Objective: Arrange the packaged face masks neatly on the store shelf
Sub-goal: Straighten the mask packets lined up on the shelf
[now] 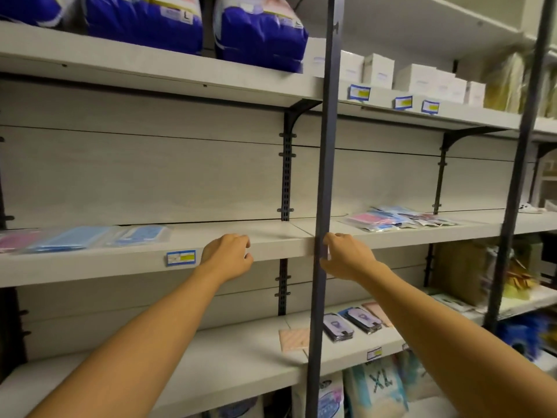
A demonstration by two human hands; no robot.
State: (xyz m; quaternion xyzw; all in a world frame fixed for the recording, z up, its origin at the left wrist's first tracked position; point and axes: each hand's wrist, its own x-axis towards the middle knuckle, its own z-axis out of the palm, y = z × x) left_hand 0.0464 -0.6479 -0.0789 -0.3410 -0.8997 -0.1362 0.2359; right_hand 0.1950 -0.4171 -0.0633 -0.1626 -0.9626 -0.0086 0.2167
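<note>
Best done by reaching past the dark upright post [324, 176] to the loose heap of packaged face masks [401, 220] on the right bay of the middle shelf [271, 236], then squaring them up beside the flat row of blue and pink mask packs [81, 238] at far left. Bare board between the two groups. Left hand [229, 256] loosely curled, holding nothing, at the shelf lip; right hand [346, 256] likewise empty, fingers against the post.
</note>
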